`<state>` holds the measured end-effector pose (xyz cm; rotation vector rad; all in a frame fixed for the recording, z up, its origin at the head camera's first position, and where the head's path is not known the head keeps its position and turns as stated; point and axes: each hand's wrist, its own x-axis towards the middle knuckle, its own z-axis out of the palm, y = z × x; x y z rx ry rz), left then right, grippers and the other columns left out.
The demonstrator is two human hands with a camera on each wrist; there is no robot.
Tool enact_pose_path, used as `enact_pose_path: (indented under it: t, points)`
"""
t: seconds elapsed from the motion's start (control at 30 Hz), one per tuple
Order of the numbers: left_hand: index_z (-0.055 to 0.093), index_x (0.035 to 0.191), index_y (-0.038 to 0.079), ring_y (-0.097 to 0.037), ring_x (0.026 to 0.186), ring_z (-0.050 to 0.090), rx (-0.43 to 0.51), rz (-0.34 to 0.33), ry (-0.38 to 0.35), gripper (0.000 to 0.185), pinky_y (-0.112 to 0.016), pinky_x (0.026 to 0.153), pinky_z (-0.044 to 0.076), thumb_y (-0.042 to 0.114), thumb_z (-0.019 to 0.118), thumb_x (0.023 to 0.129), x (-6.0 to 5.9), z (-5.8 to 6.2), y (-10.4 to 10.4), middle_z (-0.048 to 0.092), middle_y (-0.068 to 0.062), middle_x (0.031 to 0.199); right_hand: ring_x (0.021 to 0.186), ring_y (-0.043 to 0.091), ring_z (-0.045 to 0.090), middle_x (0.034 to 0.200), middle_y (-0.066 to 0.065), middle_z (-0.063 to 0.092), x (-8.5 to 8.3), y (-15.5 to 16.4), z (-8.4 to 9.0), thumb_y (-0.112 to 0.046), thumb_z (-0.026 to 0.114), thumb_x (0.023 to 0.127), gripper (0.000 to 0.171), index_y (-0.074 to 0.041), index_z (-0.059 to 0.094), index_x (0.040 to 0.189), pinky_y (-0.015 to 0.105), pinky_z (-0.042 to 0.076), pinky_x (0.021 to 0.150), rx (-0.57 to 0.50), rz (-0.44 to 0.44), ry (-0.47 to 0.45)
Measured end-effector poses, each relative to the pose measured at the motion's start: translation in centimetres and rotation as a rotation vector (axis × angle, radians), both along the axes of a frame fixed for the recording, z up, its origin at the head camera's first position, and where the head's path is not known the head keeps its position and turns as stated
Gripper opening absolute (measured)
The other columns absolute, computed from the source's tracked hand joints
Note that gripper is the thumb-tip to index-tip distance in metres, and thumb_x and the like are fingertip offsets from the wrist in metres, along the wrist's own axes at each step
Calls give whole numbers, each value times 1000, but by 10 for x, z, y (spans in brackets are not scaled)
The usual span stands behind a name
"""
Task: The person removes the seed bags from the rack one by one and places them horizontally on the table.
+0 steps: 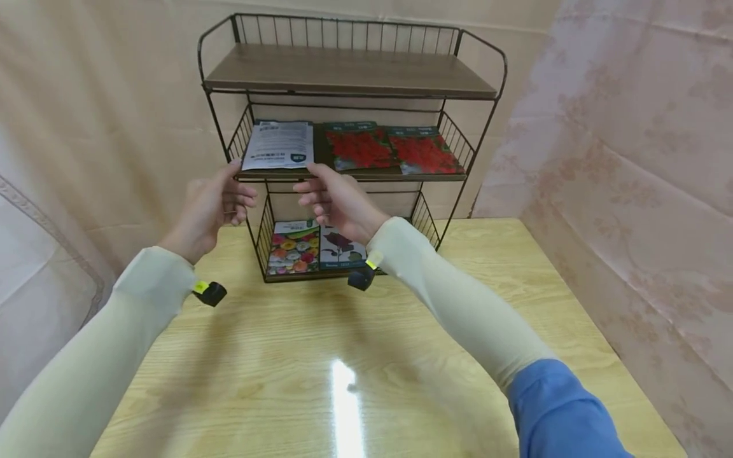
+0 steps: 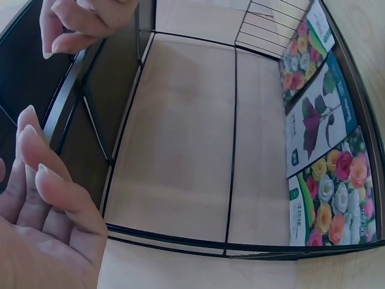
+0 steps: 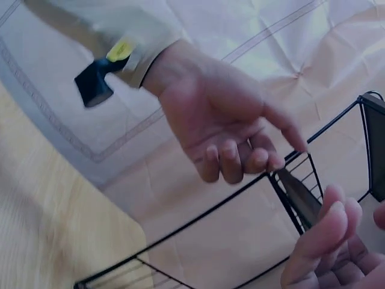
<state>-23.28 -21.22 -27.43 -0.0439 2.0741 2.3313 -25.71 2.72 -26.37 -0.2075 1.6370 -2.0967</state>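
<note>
A white printed seed packet (image 1: pixel 279 145) lies back side up at the left of the rack's middle shelf. My left hand (image 1: pixel 209 207) is at its near left corner, thumb by the shelf edge. At the near right corner is my right hand (image 1: pixel 343 198), thumb tip beside the packet. The other fingers of both hands hang loosely bent below the shelf front, with nothing between them. In the left wrist view the left hand (image 2: pixel 57 211) shows its relaxed fingers. Whether either thumb touches the packet I cannot tell.
Two red-flower seed packets (image 1: pixel 359 146) lie further right on the middle shelf. Several flower packets (image 2: pixel 322 120) lie on the bottom shelf. The wire rack (image 1: pixel 349 70) has a bare wooden top shelf and stands on a light wooden table (image 1: pixel 275 356) before draped cloth.
</note>
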Motion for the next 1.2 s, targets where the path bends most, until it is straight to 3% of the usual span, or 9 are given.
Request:
enact_pose_path:
  t: [0.07, 0.27, 0.33, 0.47, 0.67, 0.9, 1.2]
  points:
    - [76, 79, 9, -12, 52, 55, 2, -1, -20, 48, -23, 49, 43, 50, 64, 100, -2, 2, -1, 73, -2, 75, 53, 10, 43, 73, 2, 66, -2, -4, 3, -43, 55, 106, 56, 8, 66, 125, 22, 41, 51, -8, -30, -27]
    - [76, 80, 9, -11, 54, 55, -39, -19, -75, 49, -23, 49, 44, 53, 64, 99, -7, 4, -2, 73, -2, 75, 48, 8, 41, 65, 1, 65, -6, -11, 5, -49, 59, 103, 51, -2, 77, 93, 21, 37, 46, 32, -138, -104]
    - [76, 79, 9, -11, 54, 55, -37, -24, -91, 49, -23, 49, 44, 53, 64, 99, -9, 5, -3, 73, -2, 75, 47, 8, 42, 63, 1, 64, -7, -13, 4, -51, 59, 102, 53, -3, 78, 88, 21, 37, 44, 37, -153, -129]
    - [76, 81, 9, -12, 55, 56, -52, -39, -131, 50, -24, 50, 45, 54, 65, 98, -12, 5, -2, 73, -2, 76, 44, 8, 41, 61, 1, 63, -8, -15, 3, -53, 61, 101, 55, -3, 77, 87, 20, 36, 42, 37, -173, -152]
    - [75, 85, 11, -11, 58, 57, -132, -93, -167, 53, -24, 53, 46, 58, 59, 100, -13, 9, -3, 74, -1, 81, 40, 6, 41, 56, -1, 60, -10, -21, 2, -52, 62, 101, 54, -5, 77, 80, 18, 35, 39, 94, -229, -110]
    - [76, 83, 14, -10, 57, 58, -174, -99, -175, 50, -24, 54, 44, 57, 57, 101, -11, 12, -6, 74, 1, 80, 44, 7, 40, 56, -2, 57, -11, -26, 0, -45, 59, 103, 50, -6, 77, 78, 19, 34, 41, 127, -261, -120]
    - [76, 86, 15, -11, 60, 59, -250, -130, -159, 59, -26, 57, 42, 67, 51, 99, -12, 11, -8, 75, 2, 84, 45, 6, 37, 56, -3, 56, -7, -25, 2, -35, 58, 104, 43, -4, 79, 85, 18, 33, 41, 71, -275, -142]
